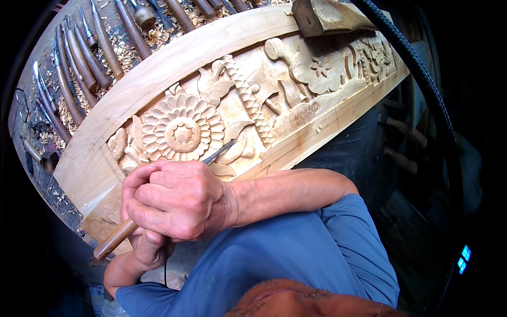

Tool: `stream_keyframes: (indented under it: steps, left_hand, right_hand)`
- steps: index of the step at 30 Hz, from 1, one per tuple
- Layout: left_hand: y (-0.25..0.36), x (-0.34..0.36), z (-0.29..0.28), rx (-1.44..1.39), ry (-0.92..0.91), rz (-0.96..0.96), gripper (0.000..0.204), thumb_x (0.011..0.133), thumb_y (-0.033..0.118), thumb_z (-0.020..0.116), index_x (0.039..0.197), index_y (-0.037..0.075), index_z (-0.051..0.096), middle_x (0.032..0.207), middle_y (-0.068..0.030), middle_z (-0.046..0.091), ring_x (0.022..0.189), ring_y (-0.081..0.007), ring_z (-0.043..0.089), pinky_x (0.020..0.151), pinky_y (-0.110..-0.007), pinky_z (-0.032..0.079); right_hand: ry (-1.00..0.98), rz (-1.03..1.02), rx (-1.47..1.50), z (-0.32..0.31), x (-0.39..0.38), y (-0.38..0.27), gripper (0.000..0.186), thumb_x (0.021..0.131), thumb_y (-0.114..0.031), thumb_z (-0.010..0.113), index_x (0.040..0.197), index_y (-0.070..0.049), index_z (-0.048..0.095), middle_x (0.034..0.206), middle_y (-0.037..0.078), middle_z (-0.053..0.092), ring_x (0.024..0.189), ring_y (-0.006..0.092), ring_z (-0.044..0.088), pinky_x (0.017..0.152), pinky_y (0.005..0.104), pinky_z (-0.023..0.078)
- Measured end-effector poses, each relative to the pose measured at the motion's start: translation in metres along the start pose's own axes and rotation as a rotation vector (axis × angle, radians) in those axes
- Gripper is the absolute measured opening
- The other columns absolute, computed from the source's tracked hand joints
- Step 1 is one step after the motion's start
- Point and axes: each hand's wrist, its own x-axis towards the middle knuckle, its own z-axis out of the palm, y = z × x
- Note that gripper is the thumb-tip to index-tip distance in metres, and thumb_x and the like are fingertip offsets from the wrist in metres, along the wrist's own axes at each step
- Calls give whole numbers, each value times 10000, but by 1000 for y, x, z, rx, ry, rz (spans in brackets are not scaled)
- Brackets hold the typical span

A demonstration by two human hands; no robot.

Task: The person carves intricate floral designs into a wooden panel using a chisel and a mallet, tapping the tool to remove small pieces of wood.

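A carving chisel slants across the near left part of a pale carved wooden panel (200, 47). Its wooden handle (116, 239) sticks out at the lower left, and its thin dark blade (219, 152) points up and right at carved leaves (240, 150). My right hand (179, 198) is closed round the chisel, on top. Underneath, my left hand (150, 247) is closed on it too, its fingers partly hidden by the right. Just beyond my hands is a large carved flower (182, 134) with layered petals. The blade tip seems to meet the wood by the leaves; contact is unclear.
Several wooden-handled chisels (95, 63) lie among wood shavings (158, 38) along the far left of the workbench. A worn wooden block (332, 18) rests over the panel's far edge. A dark braided cable (422, 68) hangs across the right side.
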Motion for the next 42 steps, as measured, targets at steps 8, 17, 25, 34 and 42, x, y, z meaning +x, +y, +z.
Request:
stream_keyframes:
  steps: [8, 17, 25, 34, 42]
  left_hand:
    - [-8, 3, 1, -125, -38, -4, 567, 837, 412, 737, 1156, 19, 483, 1127, -145, 613, 1017, -224, 658, 908, -369, 537]
    - [-18, 4, 6, -290, -77, -10, 506, 844, 380, 732, 1118, 23, 501, 1099, -140, 619, 996, -217, 662, 890, -361, 541]
    - [-25, 3, 14, -405, -109, -2, 453, 850, 351, 727, 1084, 26, 516, 1074, -136, 624, 977, -211, 665, 873, -355, 545]
    - [-33, 4, 16, -522, -134, -7, 393, 858, 319, 722, 1046, 30, 533, 1046, -131, 629, 956, -203, 669, 855, -347, 549]
    - [-42, 6, 15, -617, -156, -11, 341, 864, 291, 717, 1012, 33, 549, 1021, -127, 635, 938, -197, 672, 839, -341, 553]
  right_hand:
    - [-37, -107, -3, -11, 11, -3, 265, 689, -178, 681, 858, 26, 674, 727, 51, 579, 592, 156, 570, 569, 290, 508]
    - [29, -56, 51, -4, 8, -2, 210, 906, -134, 589, 857, 45, 688, 717, 43, 585, 609, 160, 621, 587, 293, 584]
    - [33, -25, 78, -7, 10, -4, 181, 783, -139, 690, 855, 27, 696, 718, 25, 576, 628, 148, 629, 600, 284, 590]
    - [3, -48, 103, -9, 5, 0, 228, 670, -123, 722, 838, 28, 688, 684, 16, 536, 572, 135, 584, 580, 289, 587]
    - [-108, -72, 104, -20, -1, 1, 220, 643, -158, 668, 781, 12, 653, 658, 20, 503, 519, 135, 537, 443, 303, 439]
